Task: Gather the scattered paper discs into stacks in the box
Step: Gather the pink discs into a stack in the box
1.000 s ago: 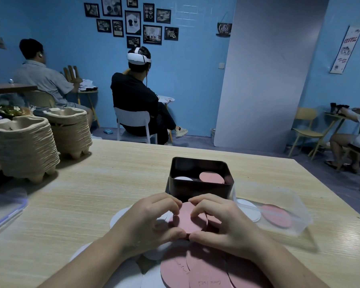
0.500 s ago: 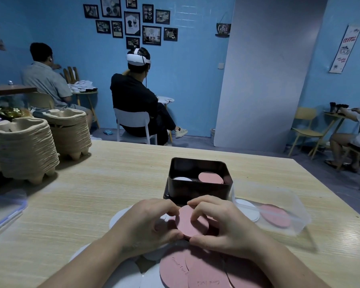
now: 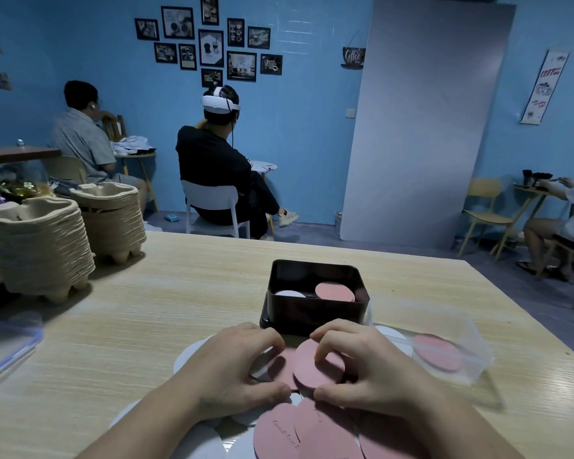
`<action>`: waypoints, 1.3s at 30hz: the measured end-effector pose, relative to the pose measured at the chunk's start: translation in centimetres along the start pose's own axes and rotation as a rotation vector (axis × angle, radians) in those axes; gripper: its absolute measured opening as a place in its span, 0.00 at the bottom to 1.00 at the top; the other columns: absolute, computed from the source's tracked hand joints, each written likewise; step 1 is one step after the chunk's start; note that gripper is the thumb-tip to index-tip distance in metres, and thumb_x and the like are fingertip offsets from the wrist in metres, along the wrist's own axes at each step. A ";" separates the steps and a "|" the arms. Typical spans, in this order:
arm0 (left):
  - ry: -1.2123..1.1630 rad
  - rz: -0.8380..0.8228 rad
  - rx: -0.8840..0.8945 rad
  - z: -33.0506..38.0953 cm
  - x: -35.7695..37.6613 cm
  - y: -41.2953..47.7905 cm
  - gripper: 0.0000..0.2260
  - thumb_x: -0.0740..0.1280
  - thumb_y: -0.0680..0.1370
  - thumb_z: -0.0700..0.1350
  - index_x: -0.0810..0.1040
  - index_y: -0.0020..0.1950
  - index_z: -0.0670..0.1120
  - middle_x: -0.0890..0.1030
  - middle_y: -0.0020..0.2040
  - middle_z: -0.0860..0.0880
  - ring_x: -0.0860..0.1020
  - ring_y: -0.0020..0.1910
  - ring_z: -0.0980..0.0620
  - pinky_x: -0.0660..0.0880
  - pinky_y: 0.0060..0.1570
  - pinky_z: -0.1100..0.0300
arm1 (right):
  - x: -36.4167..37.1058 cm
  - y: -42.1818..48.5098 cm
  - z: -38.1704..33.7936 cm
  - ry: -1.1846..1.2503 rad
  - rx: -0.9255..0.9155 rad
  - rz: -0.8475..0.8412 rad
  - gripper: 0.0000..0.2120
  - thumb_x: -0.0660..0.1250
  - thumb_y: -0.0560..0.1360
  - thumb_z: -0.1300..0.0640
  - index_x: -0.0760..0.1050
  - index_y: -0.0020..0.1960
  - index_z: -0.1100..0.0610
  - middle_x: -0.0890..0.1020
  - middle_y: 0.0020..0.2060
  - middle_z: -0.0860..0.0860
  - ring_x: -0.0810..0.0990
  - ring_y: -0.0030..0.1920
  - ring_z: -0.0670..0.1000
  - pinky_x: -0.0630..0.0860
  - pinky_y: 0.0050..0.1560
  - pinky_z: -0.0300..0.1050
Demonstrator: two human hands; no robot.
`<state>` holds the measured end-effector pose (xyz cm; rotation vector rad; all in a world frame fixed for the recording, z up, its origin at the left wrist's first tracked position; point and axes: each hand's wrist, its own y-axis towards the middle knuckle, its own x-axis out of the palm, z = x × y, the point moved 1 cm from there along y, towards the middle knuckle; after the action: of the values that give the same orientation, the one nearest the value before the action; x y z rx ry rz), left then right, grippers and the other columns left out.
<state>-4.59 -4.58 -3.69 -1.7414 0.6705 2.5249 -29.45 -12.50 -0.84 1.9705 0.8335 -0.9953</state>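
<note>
A black box (image 3: 314,311) stands on the wooden table (image 3: 146,309), with a pink stack (image 3: 334,290) and a white stack (image 3: 289,293) of paper discs inside. In front of it lie scattered pink discs (image 3: 318,432) and white discs (image 3: 193,354). My right hand (image 3: 362,369) pinches a pink disc (image 3: 312,366) between thumb and fingers just before the box. My left hand (image 3: 239,369) curls beside it over the pile, its thumb close to the same disc; its grip is unclear.
A clear plastic lid (image 3: 444,349) lies right of the box over a pink disc. Two stacks of pulp trays (image 3: 43,246) stand at the table's left. A blue-edged plastic case (image 3: 7,346) is at the left edge. People sit at tables behind.
The pink disc now sits in my right hand's pinch and my left hand's fingers have drawn slightly left off it. Both hands remain before the box.
</note>
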 end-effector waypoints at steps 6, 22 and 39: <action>-0.069 0.022 -0.021 0.1 -0.1 0.3 0.23 0.71 0.68 0.70 0.77 0.55 0.57 0.77 0.48 0.59 0.73 0.51 0.61 0.74 0.53 0.57 | -0.1 0.0 -0.1 0.003 0.005 0.003 0.16 0.78 0.68 0.41 0.79 0.48 0.48 0.78 0.61 0.39 0.76 0.63 0.37 0.70 0.55 0.29; -0.173 0.201 -0.049 -0.8 -1.3 -0.7 0.13 0.74 0.71 0.58 0.78 0.50 0.55 0.80 0.47 0.61 0.79 0.50 0.59 0.74 0.49 0.63 | 0.0 -0.1 -0.3 0.030 -0.006 0.007 0.16 0.80 0.67 0.45 0.76 0.44 0.50 0.79 0.57 0.41 0.78 0.61 0.39 0.71 0.49 0.29; -0.271 0.233 0.095 -0.1 -0.9 -0.5 0.15 0.78 0.73 0.57 0.76 0.48 0.51 0.83 0.55 0.60 0.80 0.62 0.61 0.73 0.52 0.69 | 1.3 0.4 -0.7 0.125 -0.005 0.088 0.20 0.79 0.71 0.42 0.75 0.56 0.46 0.79 0.60 0.40 0.78 0.63 0.43 0.75 0.58 0.38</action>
<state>-4.04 -3.97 -3.06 -1.3262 1.0041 2.7527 -28.23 -11.86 -1.49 2.0638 0.8085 -0.8249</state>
